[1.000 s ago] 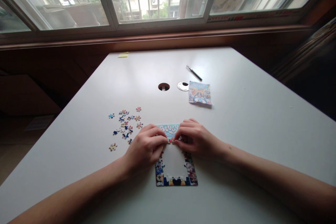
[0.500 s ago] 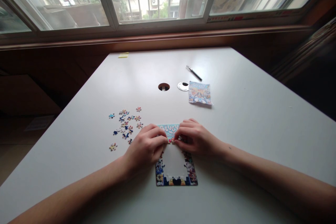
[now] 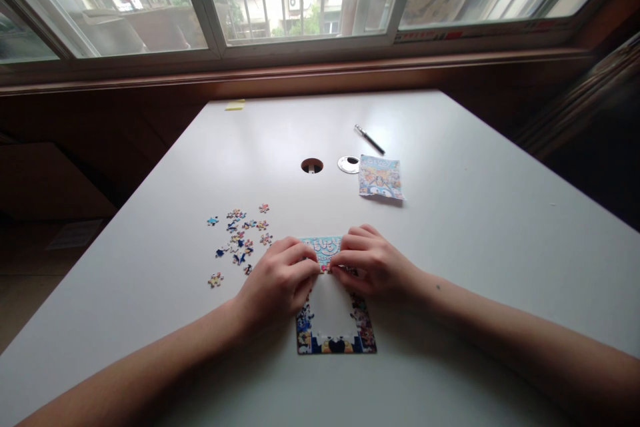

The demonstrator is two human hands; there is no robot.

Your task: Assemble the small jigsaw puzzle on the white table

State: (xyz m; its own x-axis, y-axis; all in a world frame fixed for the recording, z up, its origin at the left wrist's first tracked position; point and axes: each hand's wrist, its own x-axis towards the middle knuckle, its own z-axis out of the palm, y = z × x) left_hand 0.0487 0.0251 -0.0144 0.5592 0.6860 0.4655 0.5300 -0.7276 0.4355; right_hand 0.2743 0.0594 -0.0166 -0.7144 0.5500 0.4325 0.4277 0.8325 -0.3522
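Observation:
A small jigsaw puzzle (image 3: pixel 334 340) lies on the white table (image 3: pixel 475 227) in front of me, its coloured border filled and its middle bare. My left hand (image 3: pixel 278 280) and my right hand (image 3: pixel 370 261) rest on its upper half. Their fingertips meet in a pinch on one small pink puzzle piece (image 3: pixel 327 269) at the puzzle's upper inner edge. Both hands have curled fingers. Several loose puzzle pieces (image 3: pixel 239 240) are scattered just left of my left hand.
A printed picture card (image 3: pixel 381 177) lies further back on the right, beside a round grommet cap (image 3: pixel 349 164) and an open cable hole (image 3: pixel 312 165). A pen (image 3: pixel 369 139) lies behind them. A yellow note (image 3: pixel 235 105) sits at the far edge below the window.
Almost nothing differs. Both hands stay pinched on the small piece at the puzzle's upper edge, and my right hand has shifted only slightly.

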